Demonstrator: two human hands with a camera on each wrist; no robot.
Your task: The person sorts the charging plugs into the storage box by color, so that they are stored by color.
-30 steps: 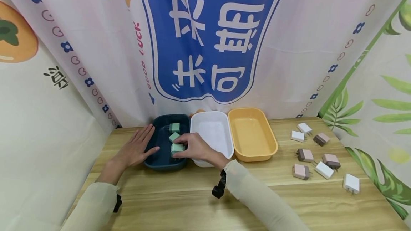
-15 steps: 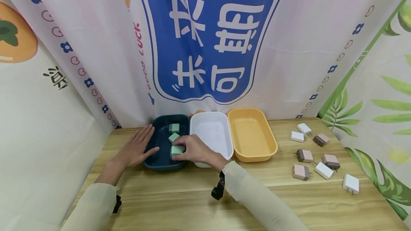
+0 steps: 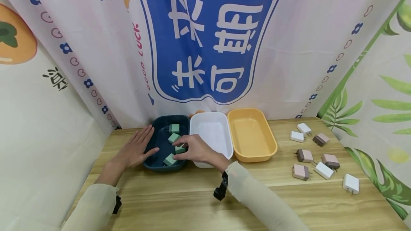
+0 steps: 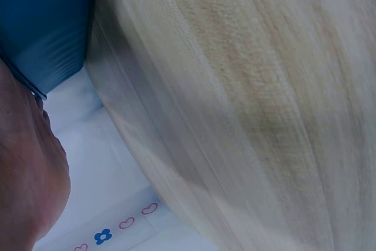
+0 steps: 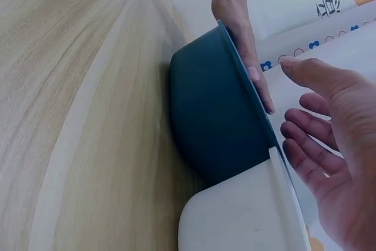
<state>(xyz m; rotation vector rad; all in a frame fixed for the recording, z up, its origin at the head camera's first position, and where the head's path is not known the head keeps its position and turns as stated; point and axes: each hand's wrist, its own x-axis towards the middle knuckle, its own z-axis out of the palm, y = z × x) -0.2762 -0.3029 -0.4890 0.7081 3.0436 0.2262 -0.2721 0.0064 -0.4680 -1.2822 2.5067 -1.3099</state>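
Head view: right hand (image 3: 197, 149) reaches over the dark blue tray (image 3: 161, 143), thumb and fingertips parted; right-wrist view shows no object in the gap, so it appears to grip nothing. Left hand (image 3: 136, 149) lies with fingers extended along the tray's left rim, holding no object; pressure cannot be told. Four green chargers (image 3: 174, 128) lie in that tray, two close by the right fingers, one partly hidden.

Risks, as judged: a careless fingertip could snag the half-hidden charger and shove it into its neighbour. Heavy left-hand pressure could tip the tray. Right wrist crosses the white tray (image 3: 212, 131); a low withdrawal could catch its rim and jostle both trays. Farther off, white chargers (image 3: 351, 183) and pink-brown chargers (image 3: 301, 172) lie loose; a wide sleeve swing might scatter them.
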